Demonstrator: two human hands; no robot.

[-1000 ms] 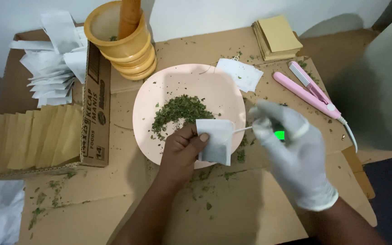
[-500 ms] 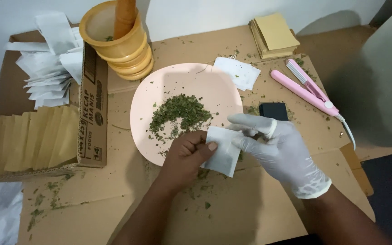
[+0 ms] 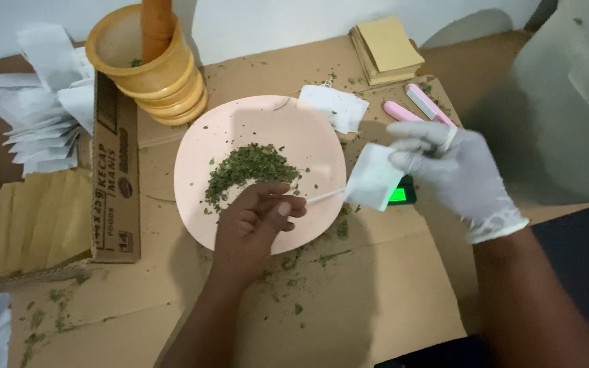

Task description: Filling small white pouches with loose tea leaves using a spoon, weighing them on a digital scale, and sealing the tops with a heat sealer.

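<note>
The gloved right hand (image 3: 455,170) pinches a white bag (image 3: 374,177) between thumb and fingertips, above a lit scale (image 3: 401,193). The bare left hand (image 3: 253,221) curls, fingertips pinching the bag's string (image 3: 324,196), just below herbs (image 3: 248,167) on a plate (image 3: 308,136).

Brown carton (image 3: 114,170) left; green screen (image 3: 399,194) centre-right.
</note>
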